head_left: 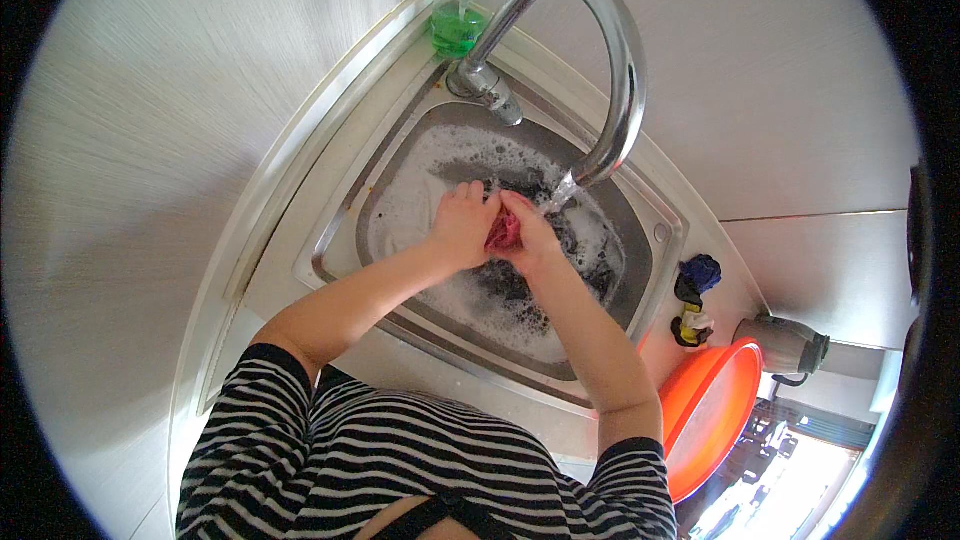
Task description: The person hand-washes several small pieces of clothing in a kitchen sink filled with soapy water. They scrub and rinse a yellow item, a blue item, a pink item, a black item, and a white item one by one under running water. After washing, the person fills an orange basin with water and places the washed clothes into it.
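Between my two hands is a bunched red cloth [504, 231], held over the soapy water in a stainless steel sink [637, 270]. My left hand [466, 225] presses against it from the left, fingertips up. From the right side my right hand [534, 234] closes around the same cloth. Water runs from the chrome gooseneck faucet [634, 75] just right of my right hand. White suds [420, 187] float over the basin, and dark patches show below them; what lies under the water is unclear.
A pump bottle of green liquid soap [457, 24] stands behind the faucet base. On the right counter lie a crumpled dark blue cloth [702, 273] and a small black-and-yellow cloth item [691, 326]. An orange plastic basin [712, 420] leans near a grey kettle [780, 345].
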### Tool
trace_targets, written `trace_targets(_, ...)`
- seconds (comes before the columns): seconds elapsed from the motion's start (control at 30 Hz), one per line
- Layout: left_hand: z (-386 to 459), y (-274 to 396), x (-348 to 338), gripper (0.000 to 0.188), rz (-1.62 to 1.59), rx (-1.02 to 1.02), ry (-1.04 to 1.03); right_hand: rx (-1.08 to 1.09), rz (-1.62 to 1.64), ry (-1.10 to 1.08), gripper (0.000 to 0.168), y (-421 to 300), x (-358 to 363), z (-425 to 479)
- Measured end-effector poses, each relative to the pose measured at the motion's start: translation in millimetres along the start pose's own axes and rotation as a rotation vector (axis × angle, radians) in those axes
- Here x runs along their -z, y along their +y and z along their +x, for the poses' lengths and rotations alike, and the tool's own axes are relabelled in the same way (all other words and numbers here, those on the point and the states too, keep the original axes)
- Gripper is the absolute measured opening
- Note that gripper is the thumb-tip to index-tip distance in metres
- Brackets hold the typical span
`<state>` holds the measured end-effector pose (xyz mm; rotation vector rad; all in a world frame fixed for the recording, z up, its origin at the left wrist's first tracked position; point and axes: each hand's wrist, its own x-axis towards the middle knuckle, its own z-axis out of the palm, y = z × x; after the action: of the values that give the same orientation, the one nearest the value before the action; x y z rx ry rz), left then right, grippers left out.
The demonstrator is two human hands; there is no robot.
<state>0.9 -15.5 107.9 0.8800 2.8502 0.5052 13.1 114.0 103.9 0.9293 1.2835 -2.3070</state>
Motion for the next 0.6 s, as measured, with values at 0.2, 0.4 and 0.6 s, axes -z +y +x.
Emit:
trace_targets(0.2,4,-32,-21,0.055,-1.810,0.626,-0.157,0.573,-0.834,0.094,0.010,-29,-19,-25)
trace_targets(0.4,15,-23,-4,0.066,-2.508,0.519,-0.732,1.482,-1.482,-0.478,0.022,-34,-31,-51)
trace_targets(0.6,29,8,10,0.041,-2.705,0.234,-0.596,1.675,-1.146,-0.412,0.032,-33,-31,-56)
